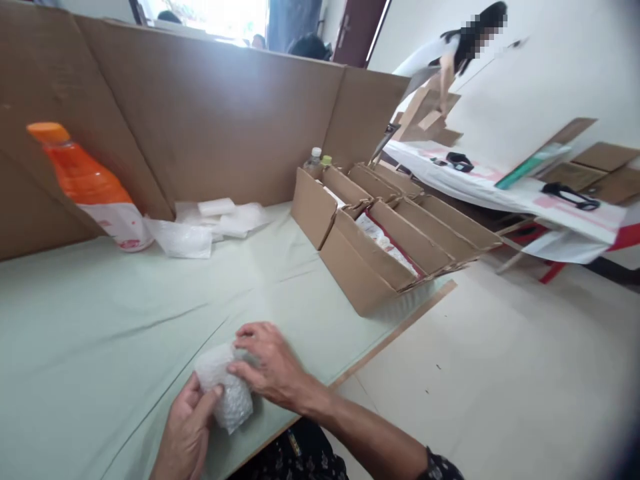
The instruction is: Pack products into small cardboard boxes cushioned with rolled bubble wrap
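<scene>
A small bundle of bubble wrap (226, 393) is held just above the pale green tablecloth, near the table's front edge. My left hand (189, 420) grips its lower left side, thumb on top and fingers underneath. At its upper right edge is my right hand (265, 360), thumb against the wrap and fingers curled round the edge. Whether anything lies inside the bundle cannot be made out. Farther back, several flat pieces of bubble wrap (187, 238) lie beside an orange bottle (95, 180) with a white label.
Divided cardboard boxes (360, 273) stand at the table's right side, holding packets and bottles (314, 159). A tall cardboard screen (240, 120) closes off the back. Beyond the table's wooden edge (400, 333) is tiled floor. A person (445, 60) bends over another table (520, 193) holding cartons.
</scene>
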`<action>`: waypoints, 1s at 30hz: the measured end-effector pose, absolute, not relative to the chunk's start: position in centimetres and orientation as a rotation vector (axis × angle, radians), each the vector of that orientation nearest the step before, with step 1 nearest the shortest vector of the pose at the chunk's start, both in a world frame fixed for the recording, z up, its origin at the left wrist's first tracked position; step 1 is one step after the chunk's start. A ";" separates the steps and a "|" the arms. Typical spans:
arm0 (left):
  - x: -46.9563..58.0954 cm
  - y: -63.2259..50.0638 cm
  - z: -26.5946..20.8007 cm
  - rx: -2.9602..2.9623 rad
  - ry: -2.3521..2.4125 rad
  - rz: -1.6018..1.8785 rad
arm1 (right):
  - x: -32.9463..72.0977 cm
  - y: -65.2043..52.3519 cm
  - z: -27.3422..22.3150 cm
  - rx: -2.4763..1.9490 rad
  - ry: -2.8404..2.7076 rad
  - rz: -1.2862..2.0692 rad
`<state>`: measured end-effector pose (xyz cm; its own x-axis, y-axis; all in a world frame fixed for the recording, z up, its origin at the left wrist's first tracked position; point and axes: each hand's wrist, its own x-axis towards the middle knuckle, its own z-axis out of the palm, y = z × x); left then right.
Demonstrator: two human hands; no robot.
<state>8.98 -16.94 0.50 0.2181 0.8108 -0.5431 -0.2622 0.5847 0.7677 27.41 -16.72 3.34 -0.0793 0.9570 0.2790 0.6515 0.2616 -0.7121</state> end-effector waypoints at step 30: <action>1.7 -19.3 3.9 0.257 1.345 1.134 | 30.9 -14.7 14.4 -1.537 -2.479 -0.328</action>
